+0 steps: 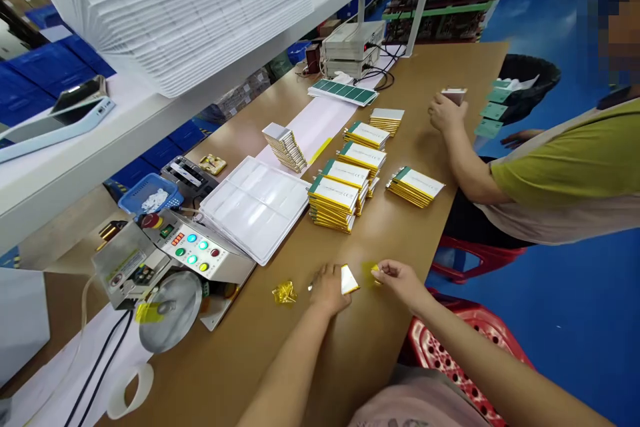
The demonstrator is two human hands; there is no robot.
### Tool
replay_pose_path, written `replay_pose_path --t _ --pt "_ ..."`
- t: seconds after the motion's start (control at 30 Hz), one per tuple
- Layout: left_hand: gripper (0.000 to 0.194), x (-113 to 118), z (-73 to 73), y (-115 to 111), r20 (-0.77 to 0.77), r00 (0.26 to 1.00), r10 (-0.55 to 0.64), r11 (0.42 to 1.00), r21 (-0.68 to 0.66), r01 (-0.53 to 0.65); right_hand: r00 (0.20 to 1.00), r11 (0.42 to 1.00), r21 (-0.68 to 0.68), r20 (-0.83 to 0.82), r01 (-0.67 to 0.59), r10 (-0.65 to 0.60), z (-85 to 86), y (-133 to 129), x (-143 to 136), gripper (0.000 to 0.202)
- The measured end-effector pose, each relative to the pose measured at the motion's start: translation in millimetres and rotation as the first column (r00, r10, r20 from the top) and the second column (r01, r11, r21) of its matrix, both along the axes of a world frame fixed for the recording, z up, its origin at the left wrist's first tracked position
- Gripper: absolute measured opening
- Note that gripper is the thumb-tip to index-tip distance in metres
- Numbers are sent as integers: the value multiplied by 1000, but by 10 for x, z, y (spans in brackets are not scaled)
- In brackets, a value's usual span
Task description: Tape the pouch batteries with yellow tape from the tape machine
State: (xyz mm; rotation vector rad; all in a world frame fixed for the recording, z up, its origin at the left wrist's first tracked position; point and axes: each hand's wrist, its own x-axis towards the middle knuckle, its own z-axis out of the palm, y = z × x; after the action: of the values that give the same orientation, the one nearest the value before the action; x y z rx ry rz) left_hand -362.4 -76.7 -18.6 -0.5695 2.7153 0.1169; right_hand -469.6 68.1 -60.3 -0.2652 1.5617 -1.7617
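My left hand (329, 288) lies over a flat pouch battery cell (349, 279) and holds it against the table; the white end of the cell shows beside the hand, and the rest is covered. Just to the right, my right hand (400, 282) pinches a small piece of yellow tape (372, 273) between thumb and fingertips, apart from the cell. A crumpled bunch of yellow tape (285, 292) lies left of my left hand. Beyond my hands stand stacks of pouch battery cells (334, 195) with green and white tops and yellow edges.
At left sit a tape dispenser machine (200, 253) with lit buttons and white plastic trays (260, 203). A shelf (210, 57) overhangs the far side. Across to the right, a co-worker's hand (447, 112) holds a cell. A red stool (465, 340) stands by the table edge.
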Motion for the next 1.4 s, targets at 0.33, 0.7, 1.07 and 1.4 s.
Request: replay_pose_path --t 0.33,0.7,1.07,1.4 --pt "68 725 -254 362 -219 950 222 974 88 -207 929 930 61 100 -363 356 -191 -390 198 42" --pt "57 720 -249 372 -180 972 153 988 13 -153 891 887 172 -84 -429 447 -297 -439 180 29" --pt "58 668 -263 357 -212 970 119 991 -29 -128 837 823 550 -378 -141 396 -102 -441 212 24" --pt "61 767 40 674 -463 880 107 993 5 -118 935 957 134 -213 -259 283 199 -663 476 42"
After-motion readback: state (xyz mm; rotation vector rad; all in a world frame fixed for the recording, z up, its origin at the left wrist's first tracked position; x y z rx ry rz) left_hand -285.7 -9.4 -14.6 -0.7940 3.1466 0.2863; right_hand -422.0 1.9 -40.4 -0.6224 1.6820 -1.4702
